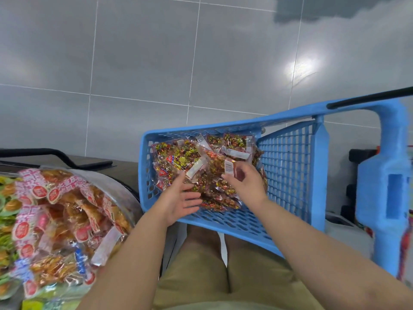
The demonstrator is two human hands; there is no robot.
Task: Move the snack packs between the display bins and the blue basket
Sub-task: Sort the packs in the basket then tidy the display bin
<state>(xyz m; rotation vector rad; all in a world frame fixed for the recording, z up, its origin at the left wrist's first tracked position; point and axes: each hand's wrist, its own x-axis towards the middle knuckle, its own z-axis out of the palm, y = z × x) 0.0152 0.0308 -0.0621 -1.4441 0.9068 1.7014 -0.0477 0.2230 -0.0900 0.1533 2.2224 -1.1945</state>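
- Clear curved display bin, heaped with orange packs, stands left of the blue lattice basket.
- Left hand lies spread on crinkly snack packs; right hand pinches one.

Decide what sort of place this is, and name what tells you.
Most likely a shop or supermarket. A blue basket holds snack packs, a clear display bin on the left is heaped with wrapped snacks, and the floor is glossy grey tile.
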